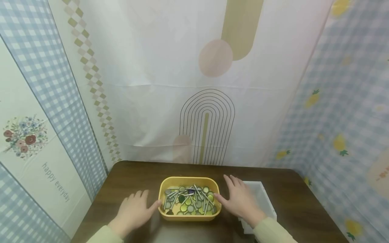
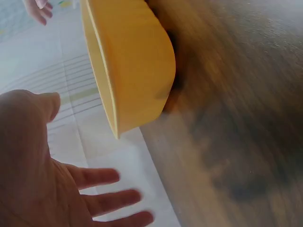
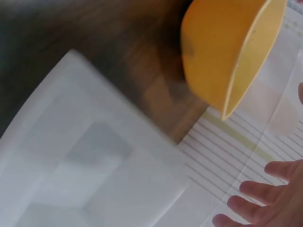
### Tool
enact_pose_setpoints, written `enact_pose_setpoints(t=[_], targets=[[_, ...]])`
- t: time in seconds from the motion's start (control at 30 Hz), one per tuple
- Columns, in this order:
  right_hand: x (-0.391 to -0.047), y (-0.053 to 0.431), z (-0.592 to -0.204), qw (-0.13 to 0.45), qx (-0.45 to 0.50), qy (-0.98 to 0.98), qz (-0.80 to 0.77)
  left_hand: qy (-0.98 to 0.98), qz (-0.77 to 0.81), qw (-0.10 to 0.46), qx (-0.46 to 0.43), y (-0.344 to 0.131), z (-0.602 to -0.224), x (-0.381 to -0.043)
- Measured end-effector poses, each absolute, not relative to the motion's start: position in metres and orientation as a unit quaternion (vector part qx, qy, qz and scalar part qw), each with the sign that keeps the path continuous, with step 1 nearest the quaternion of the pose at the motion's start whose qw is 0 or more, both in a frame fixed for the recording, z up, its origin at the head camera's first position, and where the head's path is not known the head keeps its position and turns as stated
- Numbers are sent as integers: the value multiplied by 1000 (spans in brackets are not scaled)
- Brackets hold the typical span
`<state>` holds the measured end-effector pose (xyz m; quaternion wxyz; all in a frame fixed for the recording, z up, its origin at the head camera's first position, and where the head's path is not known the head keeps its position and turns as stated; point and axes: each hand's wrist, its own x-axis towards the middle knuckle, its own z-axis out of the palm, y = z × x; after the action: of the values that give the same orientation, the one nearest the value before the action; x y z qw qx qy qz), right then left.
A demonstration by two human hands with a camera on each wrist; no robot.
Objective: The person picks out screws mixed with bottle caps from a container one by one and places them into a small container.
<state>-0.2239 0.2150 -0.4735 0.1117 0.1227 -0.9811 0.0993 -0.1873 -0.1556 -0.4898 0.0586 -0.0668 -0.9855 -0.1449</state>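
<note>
Left hand (image 1: 133, 210) and right hand (image 1: 241, 199), fingers spread wide, flank the yellow bin (image 1: 189, 218) on the dark surface (image 1: 133, 172); white container (image 1: 263, 197) beside the right. Head view alone shows nail-like rods (image 1: 199, 193) and round discs (image 1: 190, 208) inside; left wrist view reveals a gap between thumb and bin.

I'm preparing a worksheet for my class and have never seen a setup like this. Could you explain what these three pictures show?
There is no machine here, only a person's bare left hand and right hand. The widest picture comes from a camera worn on the head, looking forward and down; the other two come from cameras on the left and right wrists. On the brown table stands a yellow tub containing thin metal rods, perhaps nails, and small round discs. A white tray stands to its right. The hands are on either side of the tub, fingers spread; neither grips anything.
</note>
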Motion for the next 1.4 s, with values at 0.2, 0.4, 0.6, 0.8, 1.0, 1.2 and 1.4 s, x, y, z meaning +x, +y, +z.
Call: enact_pose_setpoints(t=[0.2, 0.4, 0.6, 0.8, 1.0, 1.2, 1.4], targets=[[-225, 194, -475, 112, 122, -977, 134, -981, -179, 43, -57, -146, -496, -200], [-230, 173, -479, 109, 121, -975, 152, -971, -203, 102, -74, -131, -514, -217], [-236, 163, -482, 71, 124, -973, 181, -969, -171, 149, -102, -124, -528, -229], [-244, 154, -487, 50, 123, -968, 213, -967, -156, 165, -114, -125, -532, -233], [-249, 147, -491, 27, 134, -965, 224, -970, -153, 148, -116, -128, -541, -239], [-256, 140, -494, 27, 159, -961, 227, -978, -146, 102, -108, -127, -549, -243], [-262, 134, -499, -2, 143, -956, 257, -980, -147, 75, -112, -124, -545, -241]])
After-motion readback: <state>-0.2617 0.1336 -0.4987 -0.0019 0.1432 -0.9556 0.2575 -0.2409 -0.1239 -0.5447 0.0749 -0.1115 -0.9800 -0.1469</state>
